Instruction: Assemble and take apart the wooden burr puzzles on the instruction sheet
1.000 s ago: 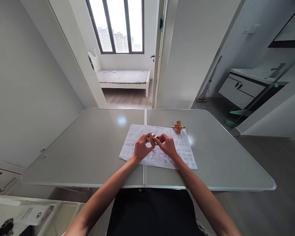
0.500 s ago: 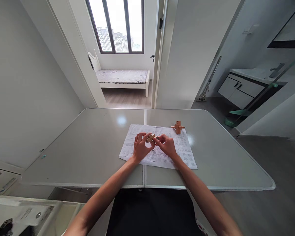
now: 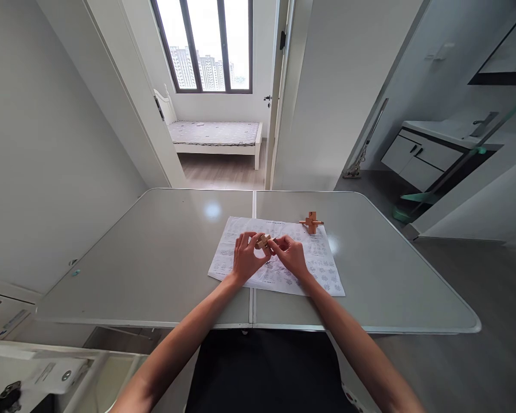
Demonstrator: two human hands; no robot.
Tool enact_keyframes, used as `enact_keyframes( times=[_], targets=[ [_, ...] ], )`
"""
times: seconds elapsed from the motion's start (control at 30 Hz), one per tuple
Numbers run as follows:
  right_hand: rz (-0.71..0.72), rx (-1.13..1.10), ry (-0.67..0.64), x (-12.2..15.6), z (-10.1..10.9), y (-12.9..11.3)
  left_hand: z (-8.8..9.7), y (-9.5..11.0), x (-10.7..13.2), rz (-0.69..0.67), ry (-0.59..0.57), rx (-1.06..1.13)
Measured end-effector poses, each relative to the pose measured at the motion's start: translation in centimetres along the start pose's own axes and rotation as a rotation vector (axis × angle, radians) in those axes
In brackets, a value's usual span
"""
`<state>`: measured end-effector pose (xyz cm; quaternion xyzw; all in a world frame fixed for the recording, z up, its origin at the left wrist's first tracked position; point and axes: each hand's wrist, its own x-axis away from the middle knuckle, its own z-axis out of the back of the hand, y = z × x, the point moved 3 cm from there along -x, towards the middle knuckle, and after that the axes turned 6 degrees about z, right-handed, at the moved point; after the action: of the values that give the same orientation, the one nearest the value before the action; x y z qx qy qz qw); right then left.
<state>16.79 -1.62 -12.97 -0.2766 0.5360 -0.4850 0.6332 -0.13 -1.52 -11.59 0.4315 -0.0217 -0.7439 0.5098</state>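
A small wooden interlocking puzzle (image 3: 264,241) is pinched between both my hands, just above a printed instruction sheet (image 3: 322,269) on the grey table (image 3: 155,264). My left hand (image 3: 246,258) grips its left side with curled fingers. My right hand (image 3: 291,256) holds its right side with thumb and fingertips. A second wooden puzzle, cross-shaped (image 3: 312,222), stands on the far right corner of the sheet, beyond my right hand.
The table has a seam down its middle and rounded corners. Beyond it an open doorway leads to a room with a bed (image 3: 215,135) and a window. A cabinet with a sink (image 3: 434,149) stands at the right. A white unit (image 3: 47,373) sits low at the left.
Both hands stay on the small puzzle; the fingers shift slightly around it. The cross-shaped puzzle and the sheet have not moved.
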Motion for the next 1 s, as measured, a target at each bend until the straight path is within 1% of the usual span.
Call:
enact_keyframes(
  times=[0.17,0.3,0.53,0.6,0.7,0.8,1.0],
  targets=[
    [-0.006,0.01,0.0,0.0,0.0,0.1,-0.2,-0.3,0.0,-0.004,-0.015,0.011],
    [0.031,0.032,-0.012,0.0,0.1,0.0,-0.3,-0.5,0.1,0.005,-0.03,0.019],
    [0.071,0.063,-0.042,0.0,0.5,0.1,-0.1,-0.2,0.0,-0.007,-0.082,0.062],
    [0.066,0.037,-0.041,0.0,0.5,0.1,-0.1,-0.2,0.0,0.02,-0.102,0.078],
    [0.043,-0.023,-0.061,-0.2,0.3,-0.1,-0.3,-0.6,0.0,0.101,-0.123,0.125],
    [0.016,-0.062,-0.097,-0.4,0.0,-0.2,-0.6,-1.1,-0.1,0.169,-0.118,0.193],
    [0.014,-0.031,-0.174,-0.3,-0.5,-0.2,-1.0,-1.6,-0.1,0.212,-0.105,0.263]
  ],
)
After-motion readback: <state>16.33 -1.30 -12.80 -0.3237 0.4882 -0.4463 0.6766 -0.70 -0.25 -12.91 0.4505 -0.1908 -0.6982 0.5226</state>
